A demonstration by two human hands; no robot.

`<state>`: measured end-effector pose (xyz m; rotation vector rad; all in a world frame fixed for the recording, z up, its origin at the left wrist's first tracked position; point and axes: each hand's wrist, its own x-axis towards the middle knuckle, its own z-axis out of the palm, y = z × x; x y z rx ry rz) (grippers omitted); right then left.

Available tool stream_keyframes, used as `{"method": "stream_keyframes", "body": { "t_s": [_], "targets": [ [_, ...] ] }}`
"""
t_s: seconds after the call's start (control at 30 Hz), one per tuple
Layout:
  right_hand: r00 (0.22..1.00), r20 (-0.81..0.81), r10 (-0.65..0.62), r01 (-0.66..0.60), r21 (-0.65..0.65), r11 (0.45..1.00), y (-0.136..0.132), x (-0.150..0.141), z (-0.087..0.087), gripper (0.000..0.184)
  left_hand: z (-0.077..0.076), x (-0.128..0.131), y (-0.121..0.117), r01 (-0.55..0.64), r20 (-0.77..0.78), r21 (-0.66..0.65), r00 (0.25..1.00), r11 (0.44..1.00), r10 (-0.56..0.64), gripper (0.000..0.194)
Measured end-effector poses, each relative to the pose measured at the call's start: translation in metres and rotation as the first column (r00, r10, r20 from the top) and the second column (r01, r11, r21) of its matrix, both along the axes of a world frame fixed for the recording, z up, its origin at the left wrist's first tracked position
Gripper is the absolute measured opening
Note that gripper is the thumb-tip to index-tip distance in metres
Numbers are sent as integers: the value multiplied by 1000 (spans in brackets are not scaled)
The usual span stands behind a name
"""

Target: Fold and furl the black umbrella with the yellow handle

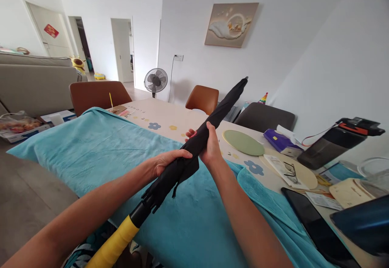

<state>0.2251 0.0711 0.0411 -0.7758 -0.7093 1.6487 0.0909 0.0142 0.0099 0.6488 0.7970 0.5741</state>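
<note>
A closed black umbrella (pixel 226 100) with a yellow handle (pixel 114 244) slants up over the table, tip pointing to the far right. My left hand (pixel 167 162) is wrapped round the folded cloth near its lower end. My right hand (pixel 206 144) grips the canopy a little higher up, thumb on top. A loose black strap hangs below the hands. A turquoise towel (pixel 91 146) lies spread on the table under the umbrella.
On the right of the flower-print table (pixel 170 118) lie a green mat (pixel 243 142), a purple pack (pixel 278 140), a dark bottle (pixel 334 142), papers with glasses (pixel 288 170) and a black phone (pixel 313 219). Brown chairs (pixel 202 98) stand behind; a fan (pixel 155 80) and sofa (pixel 33 81) beyond.
</note>
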Motion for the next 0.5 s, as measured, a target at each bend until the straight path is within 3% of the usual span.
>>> {"method": "stream_keyframes", "body": {
  "t_s": [0.1,0.17,0.23,0.3,0.37,0.43,0.5],
  "targets": [
    [967,164,-196,172,148,974,13,8,-6,27,-6,-8,8,-62,3,-140,998,988,63,22],
    [900,224,-374,313,266,912,18,11,-8,16,-10,-16,10,-73,27,-162,997,984,79,22],
    [840,294,-456,327,395,858,17,12,-5,9,-12,-23,11,-80,68,-169,993,982,93,23],
    [816,417,-400,168,490,855,10,12,2,4,-13,-29,13,-89,106,-170,988,981,109,23],
    [790,563,-242,-100,508,856,-2,10,11,5,-14,-33,16,-104,133,-155,983,982,125,25],
    [703,704,-104,-374,490,788,-14,9,19,13,-15,-36,18,-124,148,-111,979,986,140,26],
    [562,822,-89,-568,462,681,-25,7,24,23,-16,-38,19,-137,175,-44,974,990,142,25]
  ]
}}
